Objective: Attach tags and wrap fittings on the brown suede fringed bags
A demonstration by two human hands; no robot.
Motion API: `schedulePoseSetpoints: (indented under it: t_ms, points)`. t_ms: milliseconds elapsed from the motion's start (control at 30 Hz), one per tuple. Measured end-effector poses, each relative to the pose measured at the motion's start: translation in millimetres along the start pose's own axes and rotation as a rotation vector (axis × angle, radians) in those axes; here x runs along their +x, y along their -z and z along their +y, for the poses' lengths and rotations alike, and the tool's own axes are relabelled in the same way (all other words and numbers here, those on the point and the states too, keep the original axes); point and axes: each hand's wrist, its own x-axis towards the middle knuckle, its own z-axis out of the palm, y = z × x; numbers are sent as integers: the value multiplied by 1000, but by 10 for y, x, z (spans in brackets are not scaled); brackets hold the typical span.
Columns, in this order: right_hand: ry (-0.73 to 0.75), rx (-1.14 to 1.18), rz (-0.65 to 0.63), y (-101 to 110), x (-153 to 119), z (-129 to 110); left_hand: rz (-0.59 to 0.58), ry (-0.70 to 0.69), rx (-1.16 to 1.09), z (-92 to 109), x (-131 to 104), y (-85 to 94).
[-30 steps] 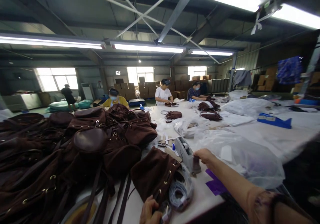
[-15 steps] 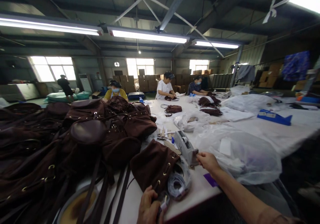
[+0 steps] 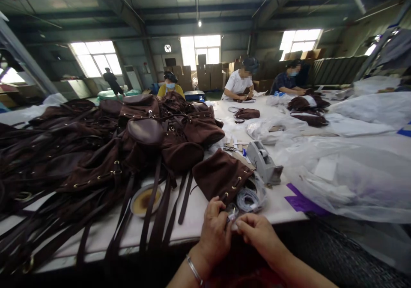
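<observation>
"Two hands, close together at the near edge of the table — what do they have?"

"The left hand pinches a small pale thing, too small to name. The right hand is just beside it, thumb and fingertips pressed together; whether anything thin lies between them, I can't tell."

"And the brown bag?"

"Slumped on the table just beyond the left hand, its eyeleted edge toward the fingers. Soft and fairly light, I'd judge, apt to fold when pushed. Best taken by that edge, where the metal rings should give some purchase."

"The small thing?"

"Light, probably slick, easily dropped; fingertips suit it better than a fist."

"What about containers?"

"A clear pouch beside the brown bag holds a coil of grey cord. Farther left, a round bowl has something tan in it, darker toward the middle, with a dark strap crossing over. Off to the right is a big plastic sack — see-through, with white contents I can't identify."
</observation>
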Motion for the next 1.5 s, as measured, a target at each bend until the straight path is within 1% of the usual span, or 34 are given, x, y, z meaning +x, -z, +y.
schedulePoseSetpoints:
  t_ms: [33, 100, 267, 367, 500, 733, 900, 1000, 1067, 1100, 1167, 1233, 1300, 1333, 1400, 1500]
  points:
    - [-22, 1, 15, -80, 16, 20, 5, -3, -4, -3, -8, 0]
    - [-67, 7, 44, -157, 74, 52, 16, -9, -8, -11, -22, -3]
    - [-149, -15, 79, -159, 156, 108, 24, -12, 1, -39, -45, -35]
    - [-171, -34, 99, -175, 163, 163, 24, -21, 9, -58, -55, -50]
    - [-192, -4, 109, -200, 179, 197, 36, -39, 13, -73, -46, -59]
    - [-263, 73, 143, -241, 160, 31, 136, -118, 52, -44, -19, -122]
    - [-295, 104, 161, -253, 165, -56, 155, -166, 128, -17, -15, -210]
    - [-332, 116, 146, -223, 168, -125, 161, -137, 139, -6, 4, -241]
    - [-373, 141, 117, -191, 156, -166, 169, -115, 148, 0, 20, -232]
    - [-389, 167, 92, -174, 145, -177, 166, -127, 156, 3, 28, -216]
    - [-368, 269, 33, -141, 113, -168, 149, -174, 171, 11, 44, -163]
    - [-275, 393, -16, -116, 79, -122, 141, -193, 174, 26, 64, -89]
    - [-178, 462, -27, -105, 51, -66, 136, -178, 159, 53, 92, -14]
    - [-152, 470, -19, -105, 41, -45, 137, -163, 147, 71, 109, 18]
    - [-145, 473, 6, -115, 30, -31, 147, -136, 119, 111, 145, 64]
    - [-184, 487, 38, -136, 25, -82, 168, -99, 77, 164, 193, 93]
